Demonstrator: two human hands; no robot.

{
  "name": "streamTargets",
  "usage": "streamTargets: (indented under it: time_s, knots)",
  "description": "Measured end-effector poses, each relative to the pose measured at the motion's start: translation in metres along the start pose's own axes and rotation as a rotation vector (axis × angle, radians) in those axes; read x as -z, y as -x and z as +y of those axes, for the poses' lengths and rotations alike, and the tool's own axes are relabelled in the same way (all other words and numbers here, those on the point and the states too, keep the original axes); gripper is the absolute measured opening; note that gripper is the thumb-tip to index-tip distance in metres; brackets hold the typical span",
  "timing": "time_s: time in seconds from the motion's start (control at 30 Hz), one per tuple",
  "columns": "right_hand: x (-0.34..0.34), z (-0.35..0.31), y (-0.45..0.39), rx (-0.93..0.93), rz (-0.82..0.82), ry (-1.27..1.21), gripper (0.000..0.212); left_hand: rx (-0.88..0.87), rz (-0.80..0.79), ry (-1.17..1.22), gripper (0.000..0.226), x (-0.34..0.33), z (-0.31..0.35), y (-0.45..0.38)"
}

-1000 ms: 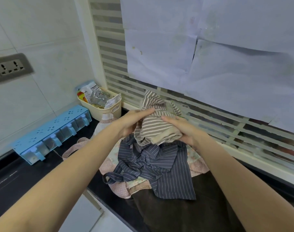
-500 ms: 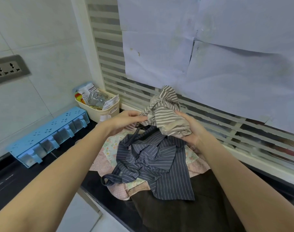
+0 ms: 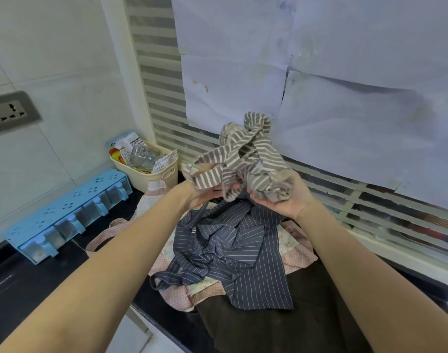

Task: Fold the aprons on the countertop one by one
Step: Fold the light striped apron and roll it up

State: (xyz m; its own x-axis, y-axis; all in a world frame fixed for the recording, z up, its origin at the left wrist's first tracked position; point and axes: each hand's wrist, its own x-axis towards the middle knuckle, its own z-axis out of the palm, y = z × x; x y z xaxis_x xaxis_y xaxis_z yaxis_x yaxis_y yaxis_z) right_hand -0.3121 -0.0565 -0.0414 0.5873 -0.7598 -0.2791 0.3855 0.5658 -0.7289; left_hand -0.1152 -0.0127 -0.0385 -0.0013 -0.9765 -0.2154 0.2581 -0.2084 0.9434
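At the far left we see a grey wall socket set in the white tile. Below it a blue spice rack sits on the black countertop against the wall. Just to its right stands a cream basket stuffed with packets and a clear jar.

Moving toward the middle, our left hand is raised above the pile of aprons, palm up, with a strap of the brown-and-white striped apron draped over it. Its fingers are mostly hidden under the cloth, so we cannot tell whether they pinch the strap or just carry it.

The striped apron itself is a crumpled bundle held up in the air, clear of the counter, in front of the slatted window blind. Our right hand cups the bundle from below, fingers curled up around its lower end.

Under both hands lies the heap on the countertop: a navy pinstriped apron on top, rumpled, its tie looping out toward the counter's front edge. Beneath it is a pink dotted apron with a floral panel, showing on both sides. A dark brown cloth lies nearest us, under the rest.

To the right, sheets of white paper cover most of the window.
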Motion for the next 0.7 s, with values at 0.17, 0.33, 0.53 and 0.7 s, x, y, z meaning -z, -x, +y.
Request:
streamTargets:
  time_s: [0.17,0.33,0.53,0.7]
  knots:
    - [0.003,-0.013,0.000,0.091,0.057,-0.052,0.032,-0.028,-0.232,-0.375,0.019,-0.006,0.002,0.011]
    - [0.013,-0.009,0.001,0.083,0.103,0.109,0.036,-0.081,-0.127,-0.490,0.020,0.017,0.009,0.011]
    - [0.021,-0.004,0.004,0.076,0.189,0.368,0.037,-0.064,0.013,-0.317,0.016,0.035,0.019,0.011]
    - [0.021,0.009,0.003,0.098,0.341,0.492,0.063,-0.138,0.034,-1.428,0.016,0.039,0.028,0.004]
